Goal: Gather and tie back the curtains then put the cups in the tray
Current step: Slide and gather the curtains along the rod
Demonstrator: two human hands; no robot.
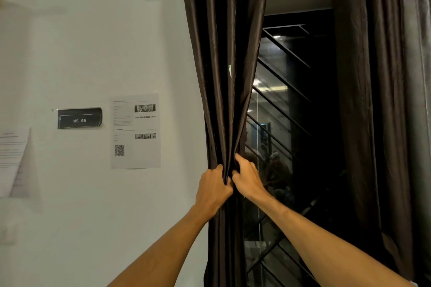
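Note:
A dark brown left curtain (221, 65) hangs bunched into a narrow bundle at the left edge of the window. My left hand (213, 187) grips the bundle from the left side, fingers curled round the folds. My right hand (248, 178) grips the same bundle from the right, touching the left hand. A second dark right curtain (373, 100) hangs loose at the right side of the window. No tie, cups or tray are in view.
A dark window (291, 112) with a diagonal metal grille shows between the curtains. On the white wall to the left hang a printed sheet (135, 130), a black "WS 05" label (79, 118) and another paper (14, 161).

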